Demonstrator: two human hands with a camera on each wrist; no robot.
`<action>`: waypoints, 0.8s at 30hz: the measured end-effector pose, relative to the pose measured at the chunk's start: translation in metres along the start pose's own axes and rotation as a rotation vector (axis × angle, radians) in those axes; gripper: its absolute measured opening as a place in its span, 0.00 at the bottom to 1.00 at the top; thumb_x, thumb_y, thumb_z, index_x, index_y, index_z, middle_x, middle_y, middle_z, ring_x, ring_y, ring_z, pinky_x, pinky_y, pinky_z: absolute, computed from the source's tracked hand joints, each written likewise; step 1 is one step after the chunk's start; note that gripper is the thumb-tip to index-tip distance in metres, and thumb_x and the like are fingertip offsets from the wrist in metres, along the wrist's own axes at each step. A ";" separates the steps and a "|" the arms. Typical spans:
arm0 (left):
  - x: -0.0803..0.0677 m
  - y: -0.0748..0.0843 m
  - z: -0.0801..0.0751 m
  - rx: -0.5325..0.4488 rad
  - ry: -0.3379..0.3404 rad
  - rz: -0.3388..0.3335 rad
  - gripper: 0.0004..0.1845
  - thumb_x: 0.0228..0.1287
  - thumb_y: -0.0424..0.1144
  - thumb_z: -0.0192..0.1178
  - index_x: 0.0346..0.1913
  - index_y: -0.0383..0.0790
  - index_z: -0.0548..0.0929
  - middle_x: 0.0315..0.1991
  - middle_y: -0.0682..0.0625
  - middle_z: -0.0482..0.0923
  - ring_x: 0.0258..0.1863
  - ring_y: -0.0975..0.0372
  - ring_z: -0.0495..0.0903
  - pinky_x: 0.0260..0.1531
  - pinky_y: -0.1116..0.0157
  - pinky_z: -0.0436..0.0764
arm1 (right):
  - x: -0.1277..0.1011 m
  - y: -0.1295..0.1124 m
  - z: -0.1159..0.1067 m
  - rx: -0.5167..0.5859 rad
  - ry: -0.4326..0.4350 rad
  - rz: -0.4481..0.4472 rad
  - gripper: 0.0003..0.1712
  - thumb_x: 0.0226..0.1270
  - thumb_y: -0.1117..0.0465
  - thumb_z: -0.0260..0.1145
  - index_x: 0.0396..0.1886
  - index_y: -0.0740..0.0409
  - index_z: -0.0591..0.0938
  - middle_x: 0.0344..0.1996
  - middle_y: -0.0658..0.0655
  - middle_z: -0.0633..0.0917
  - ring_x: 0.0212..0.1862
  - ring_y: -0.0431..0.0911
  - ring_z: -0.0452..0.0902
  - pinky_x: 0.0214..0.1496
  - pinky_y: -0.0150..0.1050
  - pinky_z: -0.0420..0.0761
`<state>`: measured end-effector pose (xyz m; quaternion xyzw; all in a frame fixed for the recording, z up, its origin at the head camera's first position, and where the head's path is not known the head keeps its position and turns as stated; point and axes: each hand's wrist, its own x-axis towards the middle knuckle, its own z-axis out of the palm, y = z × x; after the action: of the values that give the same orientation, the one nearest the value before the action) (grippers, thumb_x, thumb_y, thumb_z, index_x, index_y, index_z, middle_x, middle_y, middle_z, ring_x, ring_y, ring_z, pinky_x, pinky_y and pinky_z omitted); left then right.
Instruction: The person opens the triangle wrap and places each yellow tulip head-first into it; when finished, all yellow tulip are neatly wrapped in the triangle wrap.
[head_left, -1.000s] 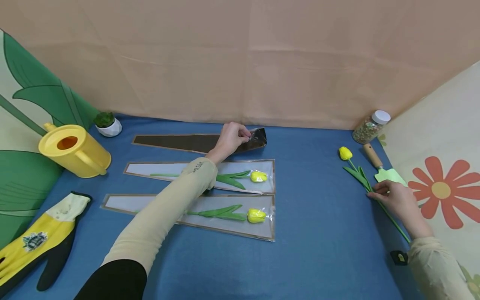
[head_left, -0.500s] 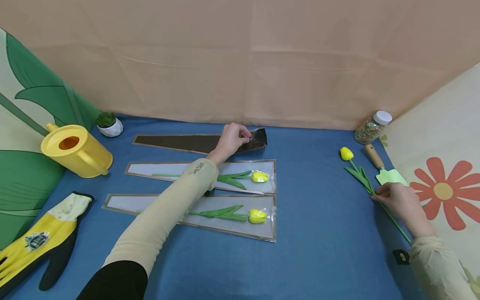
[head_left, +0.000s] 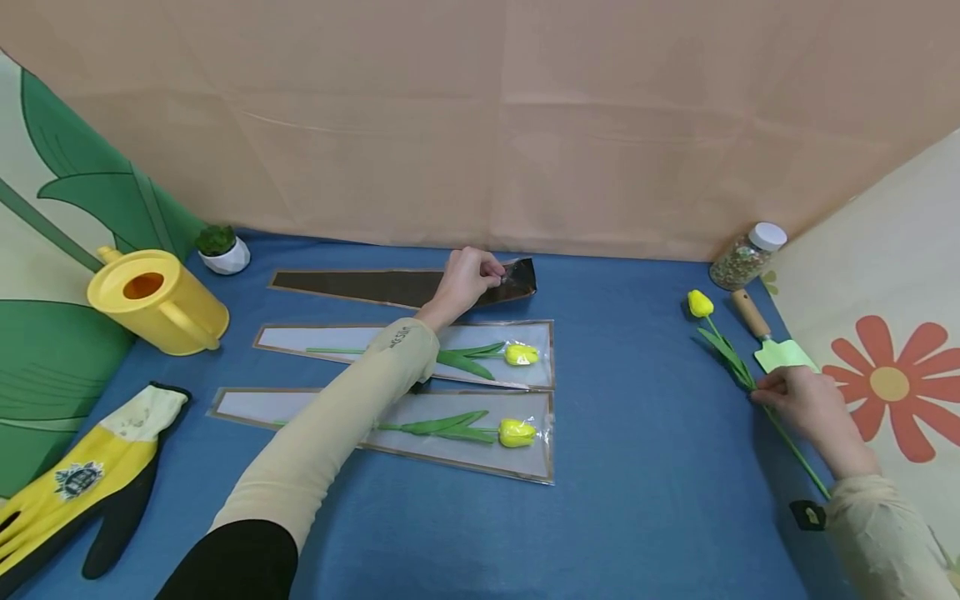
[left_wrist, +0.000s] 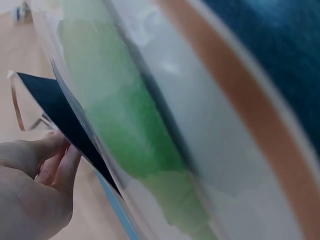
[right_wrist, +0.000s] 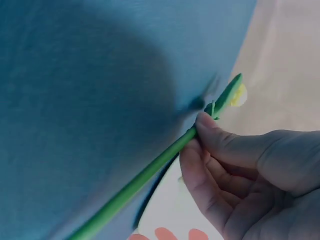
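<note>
My left hand point(head_left: 467, 282) pinches the open end of a black flower sleeve point(head_left: 360, 287) at the back of the table. That end stands puffed up, the rest tapering flat to the left. In the left wrist view the fingers hold the edge of the dark sleeve point(left_wrist: 62, 110). At the right, my right hand point(head_left: 802, 400) pinches the green stem of a yellow artificial tulip point(head_left: 701, 303) just below its leaves. The right wrist view shows thumb and forefinger on the stem point(right_wrist: 135, 185). Two clear-fronted sleeves point(head_left: 273, 337) point(head_left: 240, 402), each with a yellow tulip inside, lie nearer me.
On the left are a yellow watering can point(head_left: 168, 308), a small potted plant point(head_left: 222, 250) and a yellow-black glove point(head_left: 82, 483). A jar of pebbles point(head_left: 738, 262), a green hand trowel point(head_left: 780, 354) and a small black object point(head_left: 807, 515) are at the right.
My right hand has lifted the tulip slightly, and the bloom has moved a little right, with its shadow now apart from it. The left hand keeps its pinch on the black sleeve.
</note>
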<state>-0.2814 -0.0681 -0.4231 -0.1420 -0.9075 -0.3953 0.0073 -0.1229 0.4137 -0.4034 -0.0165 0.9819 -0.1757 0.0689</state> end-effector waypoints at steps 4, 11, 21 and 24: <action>0.000 0.000 0.001 0.001 0.005 0.006 0.04 0.72 0.28 0.70 0.44 0.35 0.93 0.41 0.44 0.90 0.43 0.55 0.87 0.48 0.59 0.85 | -0.002 -0.006 -0.005 0.053 0.057 -0.018 0.10 0.67 0.72 0.76 0.38 0.78 0.85 0.26 0.62 0.87 0.27 0.50 0.80 0.25 0.37 0.77; -0.001 0.000 0.001 -0.003 0.010 0.014 0.04 0.71 0.28 0.70 0.44 0.35 0.93 0.41 0.44 0.90 0.42 0.55 0.87 0.48 0.59 0.85 | -0.005 -0.025 -0.018 0.278 0.139 0.013 0.14 0.78 0.67 0.69 0.48 0.79 0.84 0.31 0.61 0.90 0.27 0.35 0.85 0.29 0.28 0.83; -0.001 0.001 0.001 0.001 0.016 0.015 0.04 0.71 0.28 0.70 0.44 0.35 0.93 0.42 0.44 0.90 0.43 0.55 0.88 0.48 0.59 0.86 | 0.006 -0.050 -0.018 1.289 0.215 0.072 0.11 0.76 0.72 0.68 0.38 0.54 0.92 0.30 0.51 0.91 0.31 0.40 0.90 0.37 0.29 0.87; -0.001 0.001 0.001 -0.001 0.017 0.016 0.04 0.71 0.28 0.70 0.44 0.34 0.93 0.42 0.44 0.90 0.43 0.55 0.87 0.48 0.60 0.85 | 0.009 -0.062 -0.009 1.444 0.238 0.085 0.08 0.75 0.72 0.68 0.38 0.59 0.92 0.31 0.54 0.91 0.32 0.42 0.91 0.39 0.32 0.88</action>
<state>-0.2798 -0.0668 -0.4234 -0.1461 -0.9060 -0.3969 0.0179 -0.1329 0.3587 -0.3746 0.0905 0.6220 -0.7768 -0.0376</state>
